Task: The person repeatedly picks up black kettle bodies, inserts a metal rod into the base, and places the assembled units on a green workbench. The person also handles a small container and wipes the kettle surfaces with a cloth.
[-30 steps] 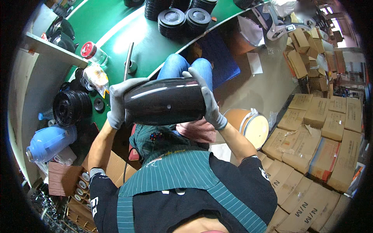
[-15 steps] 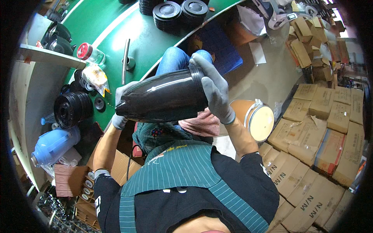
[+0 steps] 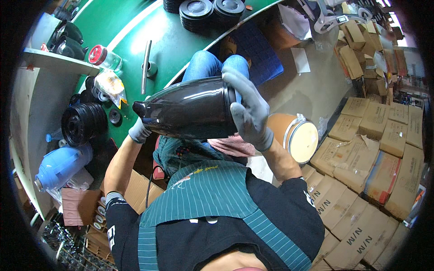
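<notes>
A glossy black jug body (image 3: 187, 110) lies sideways above my lap, its narrow spouted end to the left and its wide end to the right. My left hand (image 3: 139, 132), in a grey glove, supports it from beneath near the spout; most of those fingers are hidden behind the body. Against the wide end rests my gloved right hand (image 3: 249, 108), its thumb and fingers spread around the rim. A smooth dark band runs round that end. Under the body, a pink cloth (image 3: 230, 147) lies on my lap.
On the green table (image 3: 176, 43) stand stacked black round lids (image 3: 196, 13), an upright metal tube (image 3: 146, 67) and a red-lidded jar (image 3: 105, 58). Left are stacked black discs (image 3: 83, 126) and a blue jug body (image 3: 65, 167). To the right are a brown drum (image 3: 303, 142) and piled cartons (image 3: 348, 203).
The jug body has turned and shifted slightly left. Ribbed threads showed at its wide end before; a smooth band shows there now. My left hand has slid lower behind the spout end.
</notes>
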The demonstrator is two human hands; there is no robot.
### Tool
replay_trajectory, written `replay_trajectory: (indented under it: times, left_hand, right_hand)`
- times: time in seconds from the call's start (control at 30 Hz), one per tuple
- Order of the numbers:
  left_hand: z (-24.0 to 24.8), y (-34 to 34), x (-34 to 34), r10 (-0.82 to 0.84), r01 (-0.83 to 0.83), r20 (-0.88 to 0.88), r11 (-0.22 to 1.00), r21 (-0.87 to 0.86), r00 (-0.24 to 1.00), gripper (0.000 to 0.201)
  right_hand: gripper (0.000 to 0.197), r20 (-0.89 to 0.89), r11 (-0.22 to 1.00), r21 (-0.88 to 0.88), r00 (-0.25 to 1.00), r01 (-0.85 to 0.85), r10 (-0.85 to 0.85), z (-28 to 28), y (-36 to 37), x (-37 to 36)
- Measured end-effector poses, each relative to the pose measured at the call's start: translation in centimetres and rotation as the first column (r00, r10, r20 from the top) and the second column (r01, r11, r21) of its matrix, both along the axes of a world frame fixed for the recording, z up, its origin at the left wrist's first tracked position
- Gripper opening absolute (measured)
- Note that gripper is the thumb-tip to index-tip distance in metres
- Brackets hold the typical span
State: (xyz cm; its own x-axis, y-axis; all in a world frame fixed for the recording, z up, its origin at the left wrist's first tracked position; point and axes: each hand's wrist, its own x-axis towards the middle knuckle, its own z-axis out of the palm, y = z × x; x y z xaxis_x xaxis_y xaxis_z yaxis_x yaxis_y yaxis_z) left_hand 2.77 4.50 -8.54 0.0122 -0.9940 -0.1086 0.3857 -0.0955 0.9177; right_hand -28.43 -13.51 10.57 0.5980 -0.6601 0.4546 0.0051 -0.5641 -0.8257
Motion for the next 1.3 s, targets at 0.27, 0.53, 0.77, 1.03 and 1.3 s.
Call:
replay_trajectory:
  times: [0.27,0.53,0.77,1.03,1.3]
  left_hand:
    - [2.9,-3.0,-0.4,0.164,-0.172,0.478,0.985,-0.028,0.863,0.035]
    - [0.0,-1.4,-1.2,0.075,-0.074,0.156,0.997,-0.01,0.985,0.046]
    - [-0.8,-1.0,-0.8,0.026,-0.008,-0.13,0.99,0.138,0.991,0.052]
    - [-0.9,-1.5,-0.4,-0.003,0.029,-0.152,0.986,0.164,0.988,0.05]
    - [8.4,-4.2,-1.8,0.187,-0.149,0.554,0.982,-0.113,0.812,0.038]
  right_hand:
    - [0.086,-0.127,0.909,0.416,0.991,0.004,0.053,-1.0,-0.4,-0.5]
    - [0.09,-0.017,0.955,0.292,0.999,0.046,-0.042,-0.5,1.1,-0.4]
    - [0.1,-0.031,1.0,-0.025,0.999,-0.016,0.015,-2.2,-0.3,-1.6]
    - [0.101,0.05,0.99,-0.14,0.998,-0.028,0.036,-3.4,0.3,-1.7]
    - [0.099,0.027,0.983,0.184,1.0,-0.014,0.009,-3.8,-0.1,-1.5]
